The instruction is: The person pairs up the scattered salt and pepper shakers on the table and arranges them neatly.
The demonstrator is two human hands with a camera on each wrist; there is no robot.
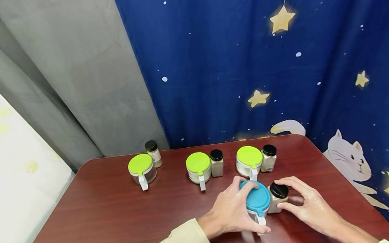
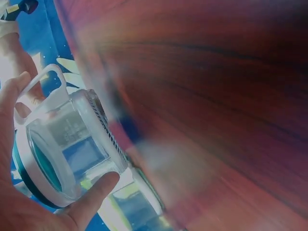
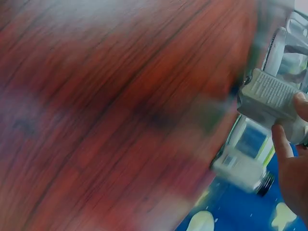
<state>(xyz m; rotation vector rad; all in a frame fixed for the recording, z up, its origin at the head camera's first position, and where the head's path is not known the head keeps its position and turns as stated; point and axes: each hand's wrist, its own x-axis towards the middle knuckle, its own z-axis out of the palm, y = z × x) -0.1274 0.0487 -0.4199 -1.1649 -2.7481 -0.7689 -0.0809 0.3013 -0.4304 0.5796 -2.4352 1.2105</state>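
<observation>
My left hand (image 1: 230, 209) spans a clear seasoning jar with a blue lid (image 1: 258, 199), its thumb near the white handle and its fingers around the far side. In the left wrist view the clear jar body (image 2: 79, 144) shows, with a fingertip against its side. Close beside it stands a small spice bottle with a black cap (image 1: 278, 190). My right hand (image 1: 312, 207) pinches this bottle between thumb and fingers from the right. A printed label (image 3: 274, 91) faces the right wrist camera.
Behind stand three green-lidded seasoning jars, at left (image 1: 140, 164), middle (image 1: 198, 163) and right (image 1: 249, 156). Each has a black-capped bottle next to it: left (image 1: 154, 154), middle (image 1: 217, 164), right (image 1: 268, 160). A blue curtain (image 1: 212, 80) hangs beyond the brown table (image 1: 120, 217).
</observation>
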